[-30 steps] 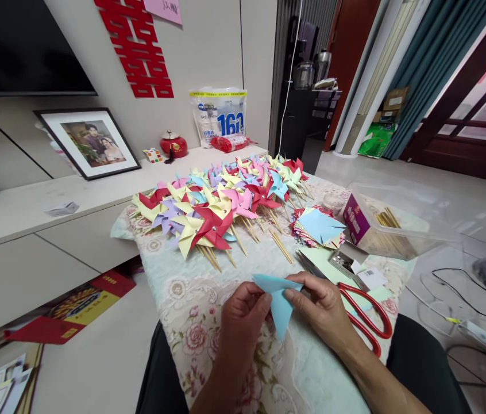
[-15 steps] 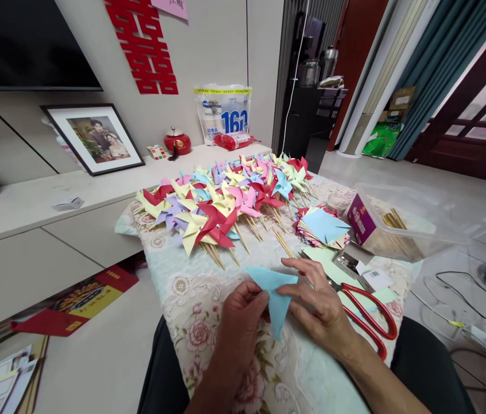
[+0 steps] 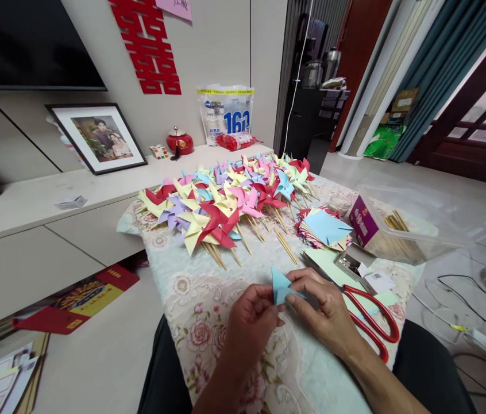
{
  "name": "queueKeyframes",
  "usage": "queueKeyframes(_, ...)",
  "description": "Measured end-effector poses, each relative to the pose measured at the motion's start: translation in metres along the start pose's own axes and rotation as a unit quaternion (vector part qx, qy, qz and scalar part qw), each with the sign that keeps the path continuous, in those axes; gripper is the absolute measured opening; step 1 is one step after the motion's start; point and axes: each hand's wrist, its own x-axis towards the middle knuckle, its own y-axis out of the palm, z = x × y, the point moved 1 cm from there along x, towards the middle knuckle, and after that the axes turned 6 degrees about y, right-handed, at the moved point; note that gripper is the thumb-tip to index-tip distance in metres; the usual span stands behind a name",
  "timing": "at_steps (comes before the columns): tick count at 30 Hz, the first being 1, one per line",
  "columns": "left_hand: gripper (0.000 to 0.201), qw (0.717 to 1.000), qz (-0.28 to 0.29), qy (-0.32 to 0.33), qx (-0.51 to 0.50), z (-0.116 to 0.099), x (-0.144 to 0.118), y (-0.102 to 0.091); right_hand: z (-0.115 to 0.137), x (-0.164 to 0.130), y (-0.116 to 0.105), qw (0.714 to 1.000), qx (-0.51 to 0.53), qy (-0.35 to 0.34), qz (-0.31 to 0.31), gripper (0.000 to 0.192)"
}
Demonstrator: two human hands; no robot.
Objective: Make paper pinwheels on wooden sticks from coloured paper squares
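Note:
A small sheet of light blue paper (image 3: 281, 282) is between my two hands, with its corners bent inward. My left hand (image 3: 255, 322) pinches its left side between thumb and fingers. On the opposite side, my right hand (image 3: 323, 305) grips a folded flap, thumb in front and fingers behind. Red-handled scissors (image 3: 370, 313) lie just right of my right hand, on pale green paper (image 3: 323, 261). Past the hands are several loose wooden sticks (image 3: 286, 246) and a stack of cut paper squares (image 3: 327, 226), a blue one on top.
Many finished paper pinwheels (image 3: 221, 207) cover the far part of the cloth-covered table (image 3: 195, 322). A clear plastic box (image 3: 415, 230) with sticks stands at the right, near a small opened box (image 3: 355, 261). Cables (image 3: 462, 296) lie on the floor to the right.
The blue paper has been folded smaller: its lower point no longer hangs down. My right hand has closed from outstretched fingers into a grip on the flap.

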Motion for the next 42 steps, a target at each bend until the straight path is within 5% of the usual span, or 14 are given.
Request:
queueKeyframes(13,0.020,0.998,-0.055,0.001,0.018,0.002,0.001,0.002,-0.001,-0.001,0.004,0.999,0.022,0.032,-0.004,0.005)
queueKeyframes(20,0.013,0.997,-0.040,0.003,0.069,0.007,0.000,0.001,-0.006,-0.003,0.008,0.994,0.080,0.077,0.004,0.054)
queueKeyframes(33,0.015,0.984,-0.002,0.031,0.178,0.011,-0.004,0.000,-0.015,-0.002,0.011,0.971,0.190,0.142,-0.024,0.048)
queueKeyframes(42,0.015,0.963,0.017,0.084,0.255,0.005,-0.007,-0.001,-0.012,-0.004,0.009,0.973,0.163,0.162,0.035,0.066)
